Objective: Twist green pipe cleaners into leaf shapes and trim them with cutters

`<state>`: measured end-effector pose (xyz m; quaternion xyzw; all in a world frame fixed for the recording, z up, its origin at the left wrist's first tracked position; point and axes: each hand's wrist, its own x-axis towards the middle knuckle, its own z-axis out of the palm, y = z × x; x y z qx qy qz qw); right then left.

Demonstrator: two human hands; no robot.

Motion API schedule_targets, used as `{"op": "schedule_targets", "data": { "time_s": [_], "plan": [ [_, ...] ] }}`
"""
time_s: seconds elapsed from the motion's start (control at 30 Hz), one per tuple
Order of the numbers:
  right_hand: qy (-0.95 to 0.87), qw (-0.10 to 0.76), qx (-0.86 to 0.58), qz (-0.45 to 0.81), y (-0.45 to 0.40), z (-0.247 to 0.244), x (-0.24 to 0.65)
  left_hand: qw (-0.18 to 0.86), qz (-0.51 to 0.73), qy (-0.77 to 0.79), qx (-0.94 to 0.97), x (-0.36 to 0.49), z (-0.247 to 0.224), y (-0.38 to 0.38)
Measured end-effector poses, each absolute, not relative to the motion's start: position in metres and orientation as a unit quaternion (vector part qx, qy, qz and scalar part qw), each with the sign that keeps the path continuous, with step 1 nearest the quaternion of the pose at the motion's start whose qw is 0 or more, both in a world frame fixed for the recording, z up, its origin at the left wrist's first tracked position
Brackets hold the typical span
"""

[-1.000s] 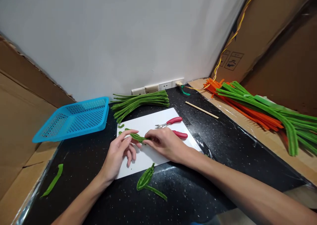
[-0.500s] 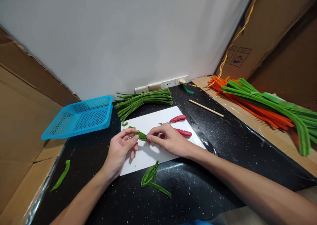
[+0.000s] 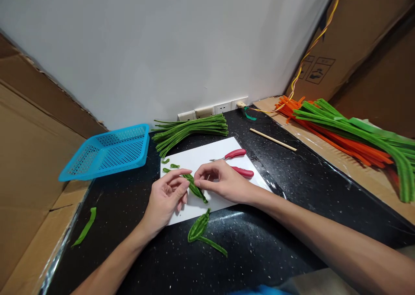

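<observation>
Between my hands is a leaf shape bent from green pipe cleaners (image 3: 196,190), its tip slanting down to the right above a white sheet (image 3: 220,150). My left hand (image 3: 169,192) pinches its upper left end with thumb and fingers. On its right side, my right hand (image 3: 221,181) grips the edge between thumb and forefinger. A second green pipe-cleaner leaf (image 3: 199,226) with a straight stem lies on the black tabletop near me. Red-handled pliers (image 3: 236,153) lie on the sheet, partly behind my right hand. Several short green pieces (image 3: 175,166) rest at the sheet's left.
A blue plastic basket (image 3: 112,152) stands at the left. Behind the sheet lies a bundle of green pipe cleaners (image 3: 191,130). A wooden stick (image 3: 272,139) is to the right, with orange and green bundles (image 3: 353,135) beyond. A green strip (image 3: 84,226) lies at the left.
The held leaf has turned from nearly level to slanting, its tip now pointing down toward me. More short pieces show beyond my left hand. The whole view has shifted slightly.
</observation>
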<state>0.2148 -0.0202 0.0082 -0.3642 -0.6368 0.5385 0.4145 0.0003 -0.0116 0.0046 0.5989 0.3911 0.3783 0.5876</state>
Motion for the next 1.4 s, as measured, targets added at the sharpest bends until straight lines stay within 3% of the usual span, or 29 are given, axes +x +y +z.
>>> {"op": "schedule_targets", "data": {
  "time_s": [0.2, 0.53, 1.0, 1.4],
  "plan": [
    [-0.653, 0.414, -0.378, 0.51, -0.023, 0.012, 0.215, 0.649, 0.382, 0.385, 0.534, 0.001, 0.006, -0.01],
    [-0.619, 0.421, -0.335, 0.572, -0.026, 0.014, 0.211, 0.726, 0.372, 0.344, 0.465, 0.002, 0.011, -0.012],
    [-0.564, 0.448, -0.337, 0.606, -0.019, 0.002, 0.214, 0.652, 0.355, 0.389, 0.545, 0.005, 0.008, -0.012],
    [-0.578, 0.401, -0.336, 0.626, -0.025, 0.003, 0.211, 0.657, 0.338, 0.355, 0.573, 0.004, 0.002, -0.016]
  ]
}}
